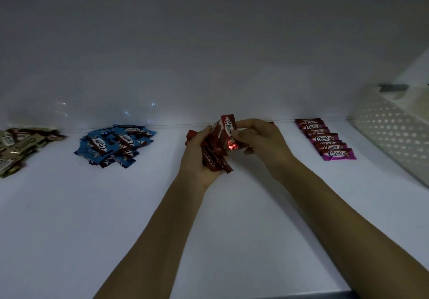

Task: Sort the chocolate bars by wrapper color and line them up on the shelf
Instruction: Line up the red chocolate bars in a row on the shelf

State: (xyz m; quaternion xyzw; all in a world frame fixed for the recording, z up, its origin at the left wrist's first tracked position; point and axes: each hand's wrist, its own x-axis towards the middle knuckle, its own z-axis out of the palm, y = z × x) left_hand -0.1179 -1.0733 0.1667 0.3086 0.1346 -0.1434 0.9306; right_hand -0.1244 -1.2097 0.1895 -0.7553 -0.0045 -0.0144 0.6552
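My left hand (197, 157) grips a bunch of red-wrapped chocolate bars (214, 157) above the middle of the white shelf (116, 206). My right hand (262, 143) pinches one red bar (227, 127) at the top of that bunch, held upright. A loose heap of blue bars (116, 145) lies to the left. At the far left edge sits a heap of gold-brown bars (18, 148). On the right, purple bars (325, 138) lie overlapped in a neat row running from the back wall toward me.
A white perforated basket (392, 131) stands at the right end of the shelf, beside the purple row. The white back wall (209, 66) rises just behind the heaps. A small red bit (271, 123) shows behind my right hand.
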